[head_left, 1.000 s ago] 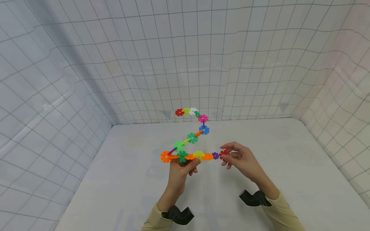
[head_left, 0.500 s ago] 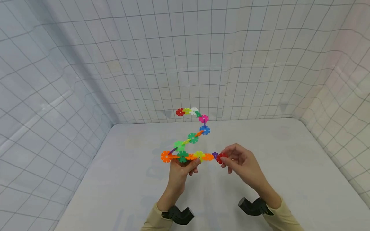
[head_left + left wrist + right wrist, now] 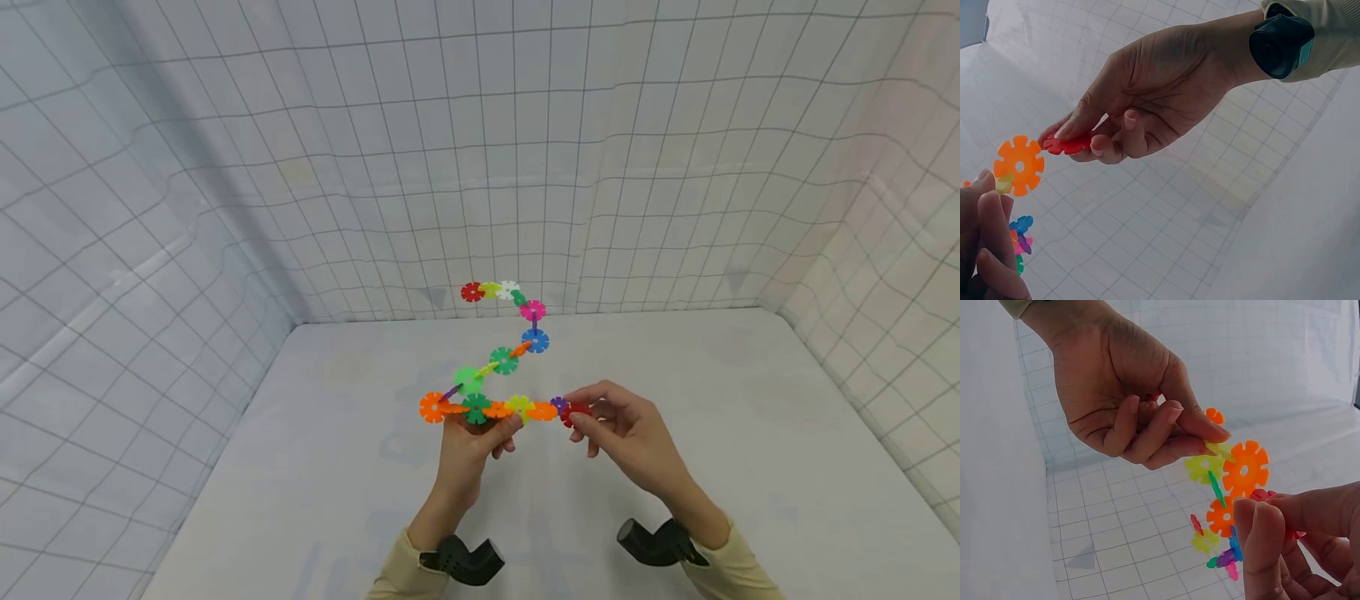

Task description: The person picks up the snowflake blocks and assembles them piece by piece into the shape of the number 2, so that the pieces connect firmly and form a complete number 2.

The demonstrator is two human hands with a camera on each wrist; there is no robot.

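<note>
A chain of coloured snowflake discs (image 3: 498,360) hangs in the air above the white table (image 3: 315,467), winding up from a flat row to a red disc at the top. My left hand (image 3: 474,432) grips the flat row from below near its dark green disc (image 3: 476,407). My right hand (image 3: 600,421) pinches the red disc (image 3: 573,411) at the row's right end, beside a small purple disc (image 3: 558,404). In the left wrist view the red disc (image 3: 1069,144) sits between thumb and fingers, next to an orange disc (image 3: 1019,165). The right wrist view shows my left hand (image 3: 1141,419) holding the chain (image 3: 1229,487).
White grid-patterned walls (image 3: 480,150) close in the table at the back and on both sides. Black wrist cameras (image 3: 461,558) sit on both beige sleeves.
My right hand has moved slightly left, bringing the red disc closer against the purple disc at the row's end. The left hand and the chain have barely moved.
</note>
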